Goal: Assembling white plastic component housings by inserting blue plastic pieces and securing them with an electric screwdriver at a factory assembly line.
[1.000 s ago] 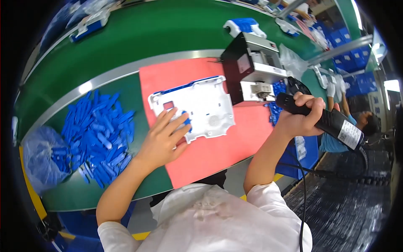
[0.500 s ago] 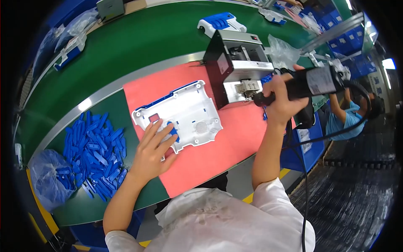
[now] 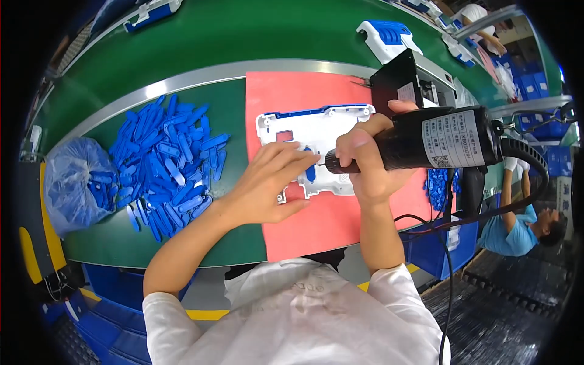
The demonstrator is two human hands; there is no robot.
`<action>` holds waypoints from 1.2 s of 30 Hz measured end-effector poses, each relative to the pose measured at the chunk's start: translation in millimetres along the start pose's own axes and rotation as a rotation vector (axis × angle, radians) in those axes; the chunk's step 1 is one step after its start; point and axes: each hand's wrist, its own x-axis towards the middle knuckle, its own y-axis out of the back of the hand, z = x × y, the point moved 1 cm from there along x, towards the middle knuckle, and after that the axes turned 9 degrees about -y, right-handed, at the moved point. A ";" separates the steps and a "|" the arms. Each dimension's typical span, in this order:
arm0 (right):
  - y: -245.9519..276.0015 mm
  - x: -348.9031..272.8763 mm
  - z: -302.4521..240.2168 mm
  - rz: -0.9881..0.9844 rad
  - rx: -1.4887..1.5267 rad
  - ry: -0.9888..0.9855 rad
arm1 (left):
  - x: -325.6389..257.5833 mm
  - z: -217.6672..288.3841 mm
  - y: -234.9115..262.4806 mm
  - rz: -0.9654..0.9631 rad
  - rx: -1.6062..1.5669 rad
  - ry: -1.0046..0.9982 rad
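Note:
A white plastic shell (image 3: 331, 121) with a blue strip along its far edge lies inner side up on a pink mat (image 3: 292, 237). My left hand (image 3: 264, 182) rests on the shell's left part with its fingers stretched out, the fingertips next to a small blue plastic piece (image 3: 311, 173) set in the shell. Wrapped round a black electric screwdriver (image 3: 438, 140), my right hand (image 3: 371, 158) holds it tilted over the shell. The tool's front end is beside the blue piece and my left fingertips; whether the bit touches anything I cannot tell.
Many loose blue plastic strips (image 3: 164, 158) lie left of the mat, beside a clear bag (image 3: 79, 188). A black boxy machine (image 3: 395, 79) stands behind my right hand. The screwdriver's thick cable (image 3: 529, 155) loops down at right. A person (image 3: 511, 225) works beyond it.
The screwdriver in my right hand has come left, from beside the machine to over the shell. My left hand stays on the shell near the blue piece. The whole view has shifted.

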 end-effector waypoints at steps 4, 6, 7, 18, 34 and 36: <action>-1.5 -0.5 4.3 0.009 -0.043 0.036 | -0.2 -1.6 -0.7 0.004 -0.010 -0.009; -2.4 -0.3 5.7 0.010 -0.060 0.059 | -0.1 -1.5 -0.7 0.008 -0.012 -0.014; -3.6 -0.7 6.9 -0.002 -0.053 0.051 | -0.9 -2.0 -1.5 0.008 -0.011 -0.013; 2.0 -6.6 22.9 -0.073 -0.163 0.141 | -2.0 -3.5 -5.2 0.017 0.016 0.009; 7.1 -13.2 15.6 -0.088 -0.197 0.250 | 2.2 -0.4 -3.5 -0.037 0.103 -0.014; 22.7 -7.5 -4.0 0.223 0.051 0.285 | 2.5 2.2 -4.1 -0.086 0.190 -0.036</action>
